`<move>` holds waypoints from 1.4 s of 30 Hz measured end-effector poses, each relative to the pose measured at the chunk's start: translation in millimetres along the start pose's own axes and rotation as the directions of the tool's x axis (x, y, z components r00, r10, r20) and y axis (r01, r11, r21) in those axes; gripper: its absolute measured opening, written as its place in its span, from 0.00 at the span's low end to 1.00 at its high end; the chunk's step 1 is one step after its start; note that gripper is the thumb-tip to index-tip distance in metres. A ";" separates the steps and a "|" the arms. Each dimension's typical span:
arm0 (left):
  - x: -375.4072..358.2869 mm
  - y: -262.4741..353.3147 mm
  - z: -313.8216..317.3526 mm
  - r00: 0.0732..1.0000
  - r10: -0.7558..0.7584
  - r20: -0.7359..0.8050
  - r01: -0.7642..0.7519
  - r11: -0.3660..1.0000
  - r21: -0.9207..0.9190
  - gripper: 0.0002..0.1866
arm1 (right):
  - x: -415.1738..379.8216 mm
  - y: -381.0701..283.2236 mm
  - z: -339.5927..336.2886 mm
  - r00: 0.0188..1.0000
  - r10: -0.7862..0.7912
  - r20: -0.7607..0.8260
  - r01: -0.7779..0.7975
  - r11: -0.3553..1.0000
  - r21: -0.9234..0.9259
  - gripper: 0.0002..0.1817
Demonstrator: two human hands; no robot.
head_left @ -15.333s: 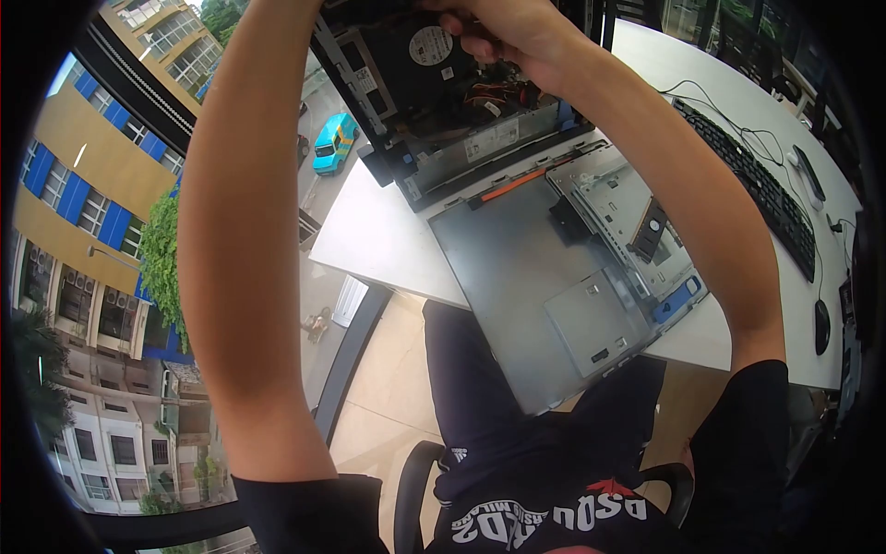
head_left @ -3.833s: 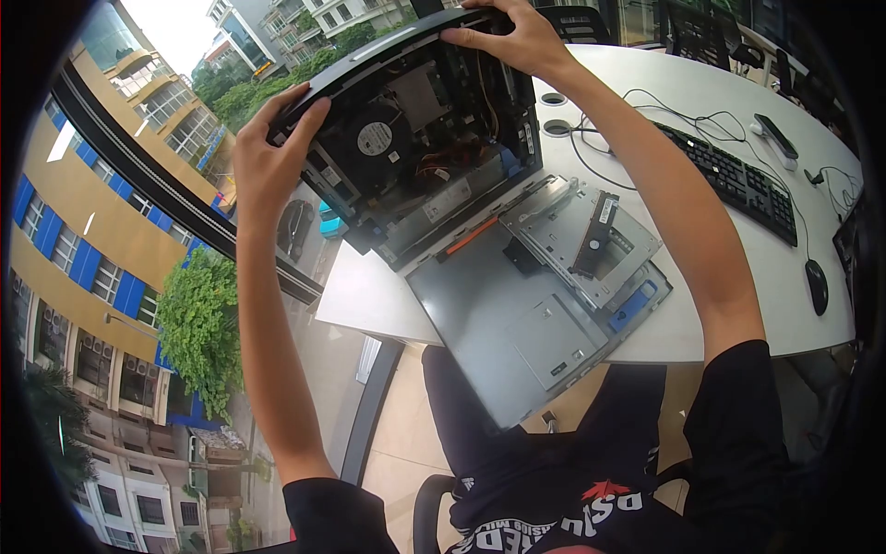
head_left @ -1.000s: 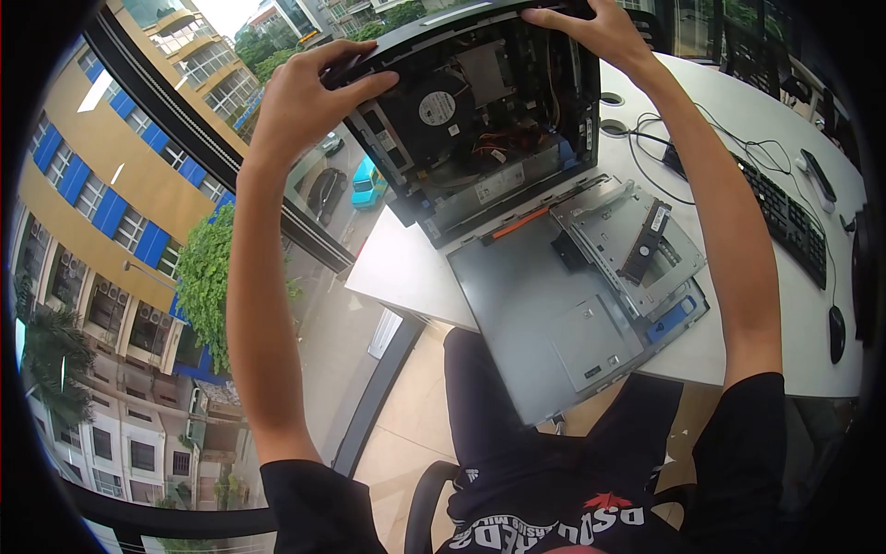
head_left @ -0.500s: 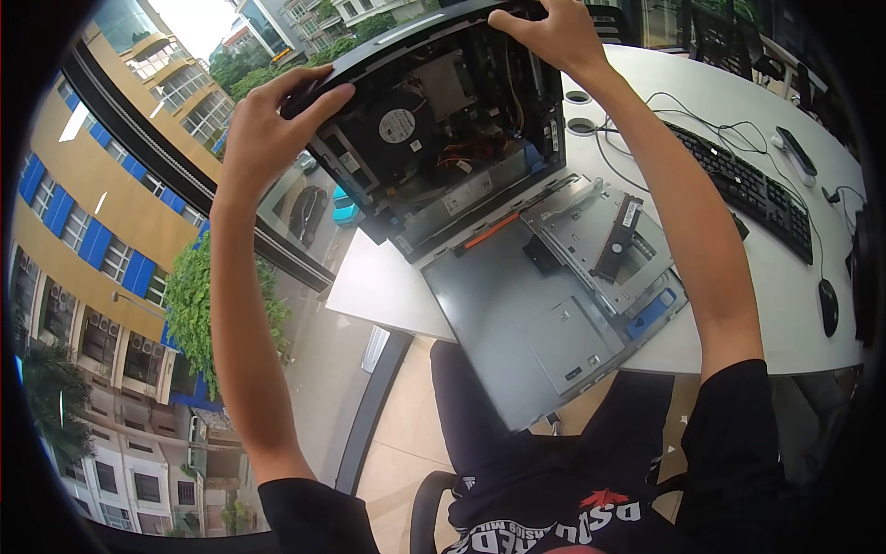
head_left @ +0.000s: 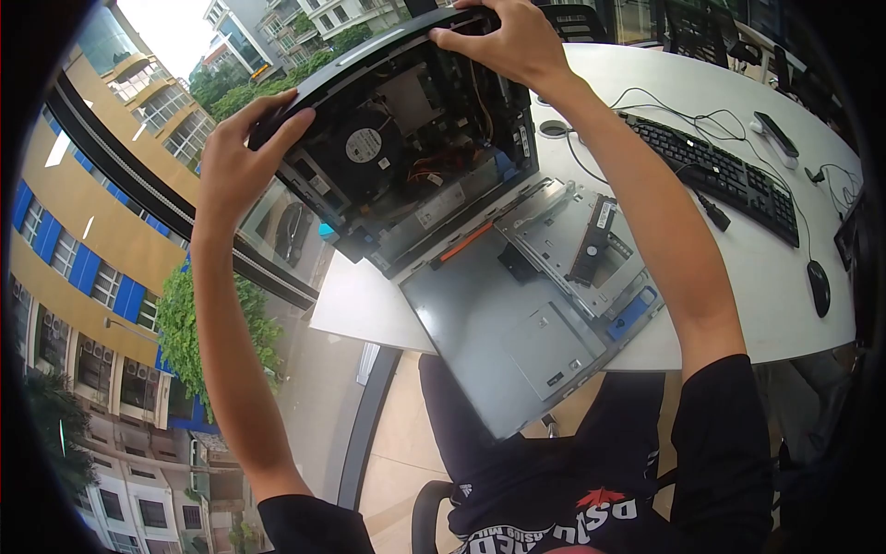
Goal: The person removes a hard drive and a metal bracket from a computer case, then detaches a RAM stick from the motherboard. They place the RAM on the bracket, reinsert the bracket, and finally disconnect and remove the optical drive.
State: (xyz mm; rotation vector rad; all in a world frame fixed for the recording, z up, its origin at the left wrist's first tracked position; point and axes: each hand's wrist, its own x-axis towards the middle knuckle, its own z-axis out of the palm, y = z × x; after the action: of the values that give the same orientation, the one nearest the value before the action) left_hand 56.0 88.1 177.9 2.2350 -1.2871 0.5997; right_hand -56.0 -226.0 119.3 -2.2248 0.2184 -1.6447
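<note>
A desktop computer case (head_left: 434, 208) stands open on the table, its inside facing me. Inside are a round fan (head_left: 364, 145), coloured wires and boards. My left hand (head_left: 242, 152) grips the case's upper left corner, thumb on the inner side. At the upper right, my right hand (head_left: 508, 42) is closed on the top edge in the same way. A grey metal side panel (head_left: 480, 323) lies flat in front of the case, jutting over the table edge. On the metal bracket (head_left: 544, 222) beside it rests a dark, narrow labelled part (head_left: 593, 242), next to a blue latch (head_left: 632, 314).
To the right on the white table (head_left: 784, 332) are a black keyboard (head_left: 715, 171), a mouse (head_left: 819, 288), a cable plug (head_left: 712, 212) and a small dark device (head_left: 775, 134). A window frame (head_left: 138, 166) runs along the left. Chairs (head_left: 701, 37) stand behind.
The view has shifted, so the case, panel and table things appear further left. Both hands keep their hold on the case. The cable plug now shows from behind my right arm.
</note>
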 end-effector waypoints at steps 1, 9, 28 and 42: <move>-0.3 2.8 -0.6 0.999 -0.025 0.020 0.025 1.000 0.004 0.25 | -0.7 -2.1 1.0 1.000 -0.001 -0.023 0.000 0.999 -0.037 0.37; 0.1 2.1 1.0 1.000 -0.031 0.003 0.031 0.999 -0.012 0.25 | 4.7 -9.0 -2.6 1.000 -0.012 0.020 0.013 0.998 -0.065 0.37; -2.2 -11.7 -14.8 0.982 0.040 0.185 -0.031 0.998 -0.050 0.37 | 4.7 -7.9 -11.6 0.994 -0.073 0.082 0.079 0.994 -0.074 0.34; -7.9 -16.5 -0.9 0.994 0.105 0.029 -0.106 0.992 0.070 0.43 | 8.0 -8.3 -7.4 0.996 -0.065 0.060 0.071 0.991 -0.109 0.33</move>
State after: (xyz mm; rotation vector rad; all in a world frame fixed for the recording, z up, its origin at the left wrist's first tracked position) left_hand 66.8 101.1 170.7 2.2488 -1.4245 0.6678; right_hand -61.3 -222.5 131.4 -2.3829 0.2262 -1.6388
